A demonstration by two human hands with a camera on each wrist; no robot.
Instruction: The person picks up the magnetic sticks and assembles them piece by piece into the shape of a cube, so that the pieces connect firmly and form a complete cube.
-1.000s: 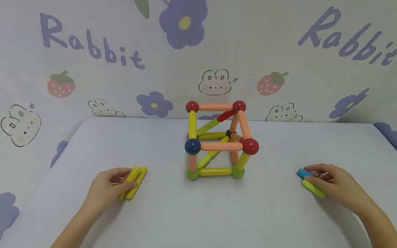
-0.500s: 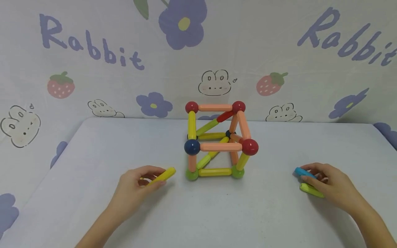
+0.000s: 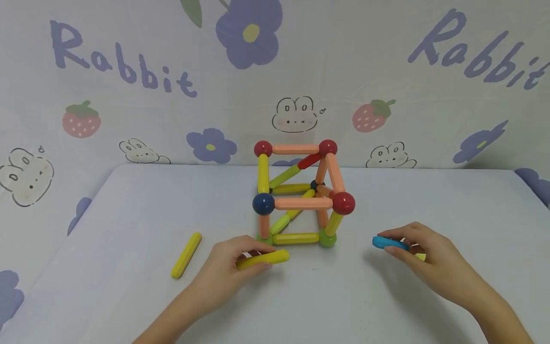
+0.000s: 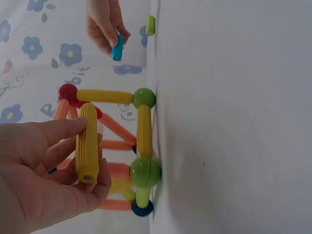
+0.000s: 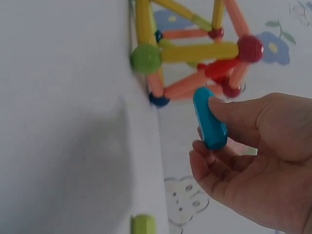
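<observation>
Between thumb and fingers my left hand (image 3: 225, 270) pinches a yellow rod (image 3: 272, 257), held above the table before the near left corner of a cube-shaped frame (image 3: 302, 204). Colored rods joined by red, dark blue and green balls make up this frame. To its right, my right hand (image 3: 436, 263) pinches a short blue rod (image 3: 388, 242), raised off the table. In the right wrist view the blue rod (image 5: 210, 119) lies between thumb and fingertips. A yellow-green rod (image 4: 151, 25) rests on the table, mostly hidden behind my right hand in the head view.
A second yellow rod (image 3: 186, 255) lies on the white table (image 3: 326, 310), left of my left hand. Behind the table hangs a cloth (image 3: 172, 119) printed with rabbits, flowers and strawberries.
My left hand has picked up one of two yellow rods and carried it right, toward the frame. My right hand has lifted the blue rod and moved left, leaving the yellow-green rod behind.
</observation>
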